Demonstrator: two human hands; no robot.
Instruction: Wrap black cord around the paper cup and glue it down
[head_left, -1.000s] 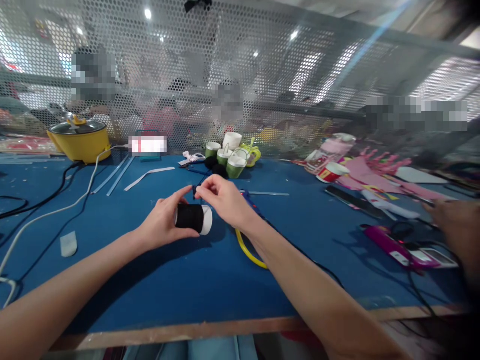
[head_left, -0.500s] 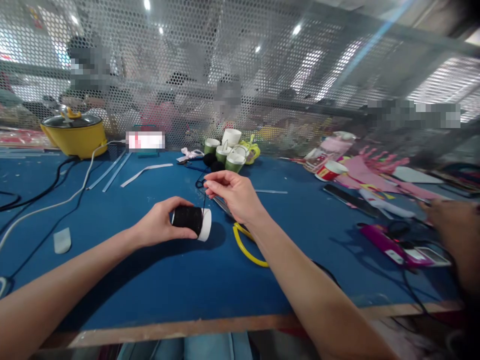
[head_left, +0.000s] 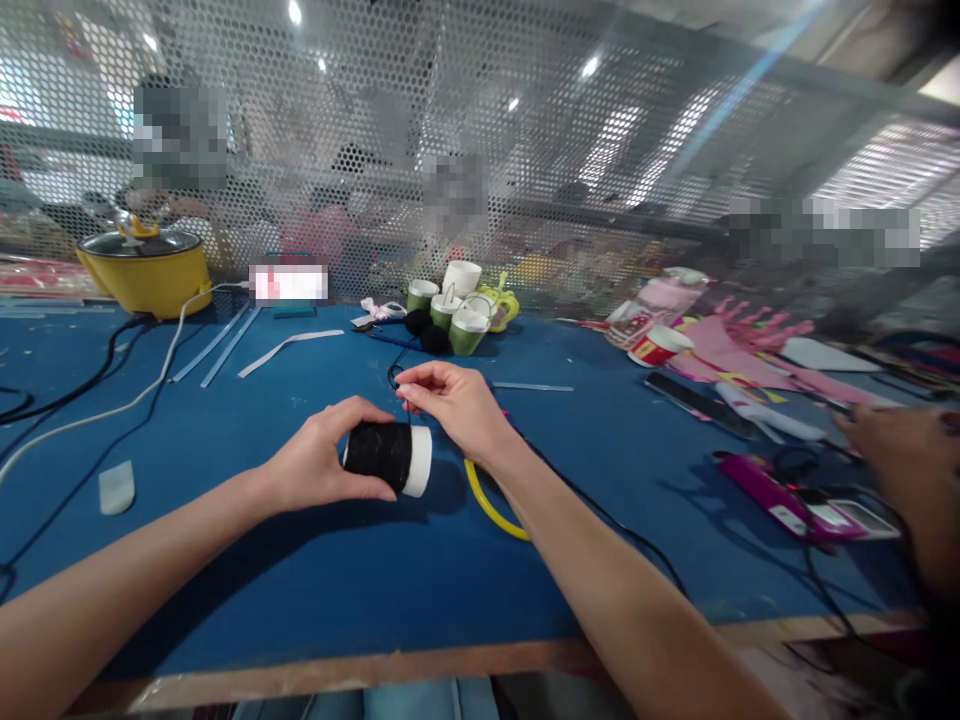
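One of the hands, right [head_left: 457, 405], lowered to spool [head_left: 386, 458].

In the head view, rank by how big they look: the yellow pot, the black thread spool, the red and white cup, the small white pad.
1. yellow pot, though farthest back
2. black thread spool, nearest the camera
3. red and white cup
4. small white pad, nearly the cup's size

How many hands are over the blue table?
3: left hand gripping the black spool, right hand pinching its thread, a co-worker's hand at the right edge. More may hide behind the mesh.
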